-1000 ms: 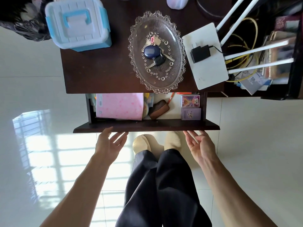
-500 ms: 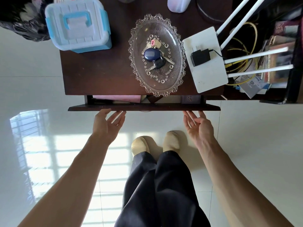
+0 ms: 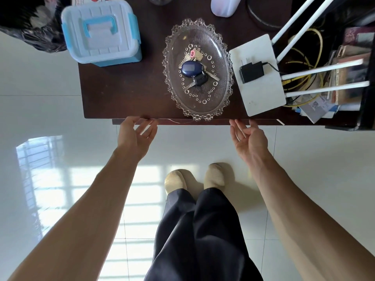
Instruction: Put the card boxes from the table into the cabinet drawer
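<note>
The dark wooden cabinet [image 3: 125, 98] fills the upper middle of the head view. Its drawer front [image 3: 192, 122] sits pushed in under the top edge, only a thin strip showing. The card boxes are hidden inside it. My left hand [image 3: 137, 135] has spread fingers touching the drawer front near its left end. At the right part of the drawer front my right hand [image 3: 248, 138] rests its fingertips, palm up and open. Neither hand holds anything.
On the cabinet top stand a blue-and-white plastic box [image 3: 100, 31], an oval glass dish [image 3: 197, 98] with keys [image 3: 193, 68], and a white router [image 3: 257, 78] with a black plug. Books and yellow cables clutter the right. My legs and shoes stand on the white tiled floor [image 3: 40, 179].
The drawer went from open, with the card boxes and a pink item visible, to pushed in. Both hands travelled forward with its front edge.
</note>
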Demonstrator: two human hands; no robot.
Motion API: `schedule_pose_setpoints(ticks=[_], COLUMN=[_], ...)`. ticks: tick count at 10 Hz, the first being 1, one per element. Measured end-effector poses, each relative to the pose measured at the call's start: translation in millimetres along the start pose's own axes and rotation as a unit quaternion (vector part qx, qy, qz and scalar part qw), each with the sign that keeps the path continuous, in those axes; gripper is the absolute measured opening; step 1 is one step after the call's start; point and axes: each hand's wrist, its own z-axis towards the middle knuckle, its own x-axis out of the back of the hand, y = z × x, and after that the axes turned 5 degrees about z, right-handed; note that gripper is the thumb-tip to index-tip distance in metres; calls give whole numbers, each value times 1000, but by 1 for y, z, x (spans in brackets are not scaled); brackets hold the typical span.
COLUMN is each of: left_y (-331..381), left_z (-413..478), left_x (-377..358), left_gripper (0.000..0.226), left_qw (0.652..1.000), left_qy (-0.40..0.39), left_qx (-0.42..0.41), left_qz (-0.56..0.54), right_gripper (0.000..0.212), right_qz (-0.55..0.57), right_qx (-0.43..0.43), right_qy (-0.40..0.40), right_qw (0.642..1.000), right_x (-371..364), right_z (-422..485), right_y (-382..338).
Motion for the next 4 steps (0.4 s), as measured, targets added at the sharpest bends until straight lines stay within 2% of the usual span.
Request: schedule_pose_setpoints(ticks=[2, 3, 4], left_y=[-2, -3, -18], left_z=[-6, -11, -23], left_x=[2, 5, 18], left_gripper=[25, 16, 22], left_qw=[1000, 1000, 999], left_qy=[-8, -6, 10], left_qx=[-6, -8, 17], left_qz=[16, 29, 48], right_gripper=[71, 58, 21], right_qz=[-17, -35, -78], right_qx=[2, 5, 6], right_qy=[7, 14, 26], right_qw=[1000, 999, 997], right_x=[0, -3, 0], right_z=[-4, -9, -25], right_y=[0, -2, -5])
